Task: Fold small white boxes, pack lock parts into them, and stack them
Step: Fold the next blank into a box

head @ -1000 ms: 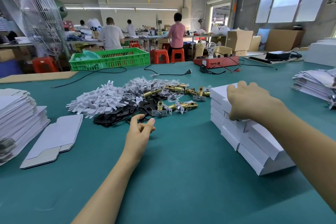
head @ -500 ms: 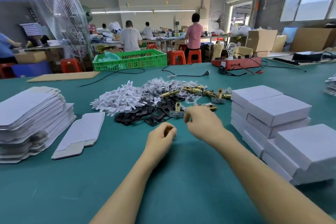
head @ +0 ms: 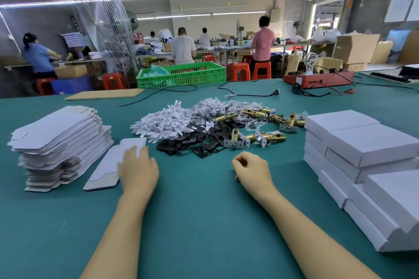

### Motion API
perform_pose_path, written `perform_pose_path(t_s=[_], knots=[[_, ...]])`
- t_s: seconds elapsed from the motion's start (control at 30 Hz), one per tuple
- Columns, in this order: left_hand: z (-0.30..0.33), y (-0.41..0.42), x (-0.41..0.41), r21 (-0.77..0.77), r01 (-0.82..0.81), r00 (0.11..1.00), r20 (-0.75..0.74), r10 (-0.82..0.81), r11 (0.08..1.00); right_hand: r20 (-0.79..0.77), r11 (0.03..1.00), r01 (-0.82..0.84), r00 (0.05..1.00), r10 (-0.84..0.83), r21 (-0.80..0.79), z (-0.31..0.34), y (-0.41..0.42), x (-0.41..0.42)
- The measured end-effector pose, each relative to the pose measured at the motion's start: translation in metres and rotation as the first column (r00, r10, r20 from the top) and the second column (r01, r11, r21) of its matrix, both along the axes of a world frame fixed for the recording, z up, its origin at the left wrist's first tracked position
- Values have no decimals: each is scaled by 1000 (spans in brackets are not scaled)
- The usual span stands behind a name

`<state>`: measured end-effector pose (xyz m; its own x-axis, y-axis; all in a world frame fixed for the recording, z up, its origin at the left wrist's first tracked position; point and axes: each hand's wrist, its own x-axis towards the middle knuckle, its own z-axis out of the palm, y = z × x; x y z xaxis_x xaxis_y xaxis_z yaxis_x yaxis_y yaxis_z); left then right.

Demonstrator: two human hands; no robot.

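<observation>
A good many folded white boxes already stand stacked at the right of the green counter, so part of the job looks done, yet a tall pile of flat box blanks at the left and a heap of brass latches, black plates and white plastic pieces in the middle remain unpacked. The left hand lies with fingers straight and together on a single flat blank beside the pile, apparently starting the next box. The right hand rests near the parts, fingers curled in; whether they hold anything I cannot tell.
</observation>
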<state>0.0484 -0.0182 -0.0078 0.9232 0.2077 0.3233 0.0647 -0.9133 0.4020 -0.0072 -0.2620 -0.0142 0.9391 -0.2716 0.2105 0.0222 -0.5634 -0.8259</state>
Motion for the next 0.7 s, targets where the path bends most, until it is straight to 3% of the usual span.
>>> perform_pose_path(t_s=[0.07, 0.13, 0.3, 0.4, 0.5, 0.57, 0.6, 0.7], knots=[[-4, 20, -2, 74, -166, 964, -196, 178, 983, -4, 1000, -15, 1000, 15, -21, 0, 0, 0], [-9, 25, -3, 64, -220, 930, -289, 229, 973, -8, 999, -24, 1000, 23, -38, -1, 1, 0], [-7, 24, -2, 257, -264, 906, -265, 330, 930, -8, 999, -30, 1000, 29, -42, -2, 0, 0], [-9, 21, -2, 254, -264, 931, -183, 315, 930, -2, 998, -37, 999, 36, -57, -2, 0, 0], [-1, 7, -8, -35, -265, 955, 131, 267, 964, -4, 998, -39, 999, 39, -55, -3, 0, 2], [10, -10, -15, -272, -154, 876, 407, 258, 950, 2, 999, -35, 999, 35, -33, -3, 0, 2], [14, -19, -18, -351, -86, 843, 472, 256, 932, 13, 999, -32, 999, 32, -6, -3, 0, 2], [12, -55, -24, -602, 83, 916, 360, 177, 794, 53, 976, -75, 996, 66, 205, 3, 3, -1]])
